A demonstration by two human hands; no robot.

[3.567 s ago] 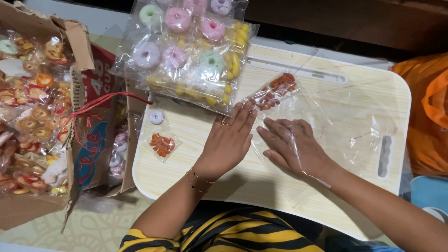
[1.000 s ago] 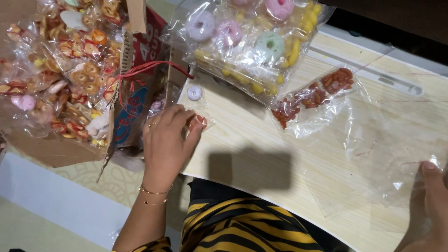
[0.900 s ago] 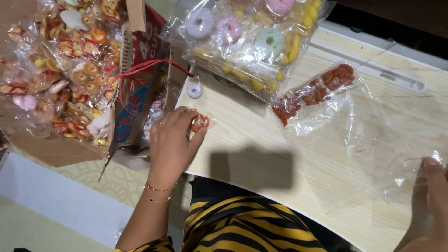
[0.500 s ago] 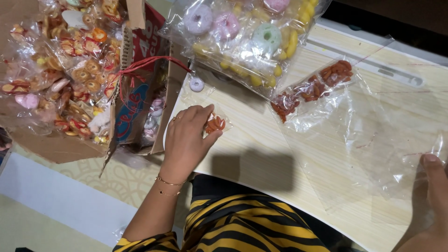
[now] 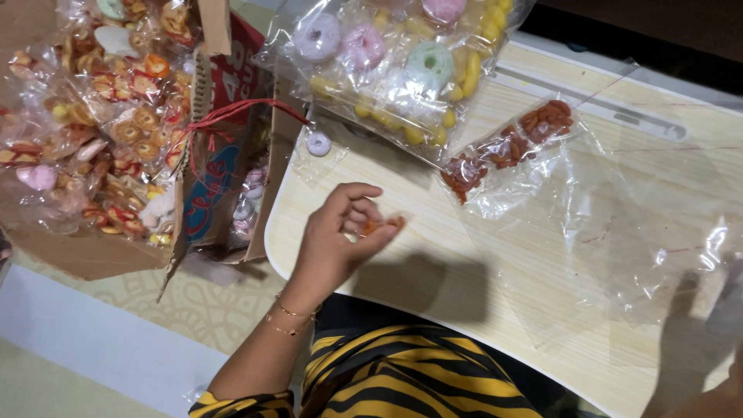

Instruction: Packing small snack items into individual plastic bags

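Since a moment ago the left hand point(image 5: 337, 236) has lifted the small packet of orange sweets point(image 5: 381, 224) off the spot near the table's left edge and carried it rightward, so it now sits above the middle of the pale wooden lap table point(image 5: 433, 232). Its fingers are curled together, pinching the little packet between thumb and fingertips; the packet pokes out just past the fingertips, slightly blurred. The right hand point(image 5: 716, 340) has slid further toward the lower right corner and is smeared by motion behind plastic, so I cannot tell whether it is closed or spread.

At the far left, an open cardboard box point(image 5: 101, 248) is heaped with clear packets of orange, red and yellow ring-shaped sweets point(image 5: 101, 108). Resting across the table's top left corner is a large clear bag point(image 5: 395, 70) holding pastel doughnut-shaped candies in lilac, pink and green, plus yellow banana-shaped ones. Just to its right lies a long narrow clear bag of orange-red sweets point(image 5: 507, 147), stretched diagonally. One small packet with a single lilac ring candy point(image 5: 318, 144) lies near the table's left corner, above the left hand and apart from it. Flat empty clear bags point(image 5: 604, 232) are spread over the right half of the table, well to the right of the pinched packet.
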